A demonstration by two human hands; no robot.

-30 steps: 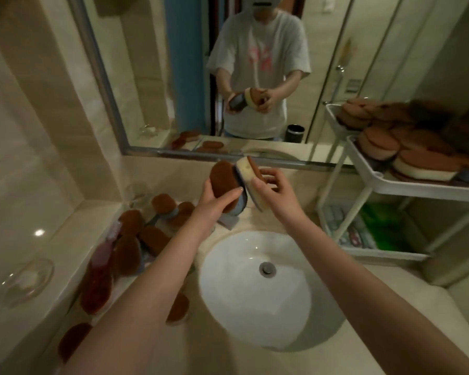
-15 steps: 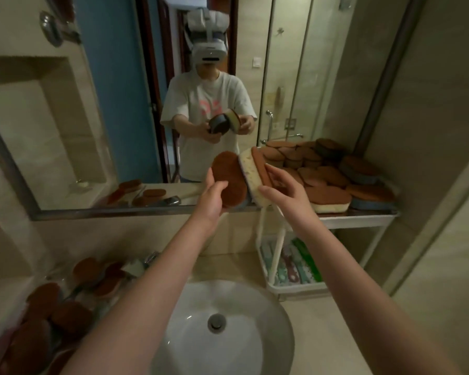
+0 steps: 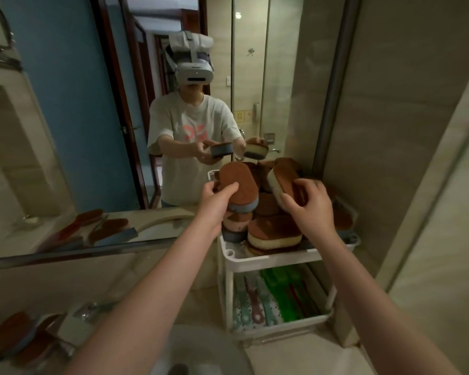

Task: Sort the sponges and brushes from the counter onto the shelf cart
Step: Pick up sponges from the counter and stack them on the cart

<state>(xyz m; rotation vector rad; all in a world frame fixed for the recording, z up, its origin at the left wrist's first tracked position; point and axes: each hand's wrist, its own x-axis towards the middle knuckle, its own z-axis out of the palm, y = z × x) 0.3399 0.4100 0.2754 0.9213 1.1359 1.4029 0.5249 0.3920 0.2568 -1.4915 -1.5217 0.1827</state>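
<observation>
I have both hands out over the top tier of the white shelf cart, each closed around one sponge so I can drop two in a single trip. My left hand wraps the near end of a grey-backed sponge, thumb across its brown scouring face, holding it roughly flat above the left side of the pile. My right hand pinches a cream-backed sponge from above, tilted on edge with the brown face turned up and right, which I judge suits sliding it into a gap further back. The tier is already heaped, so I expect loose stacking could let sponges slide off. Brushes lie in the lower tier. More sponges wait on the counter at lower left beside the sink.
</observation>
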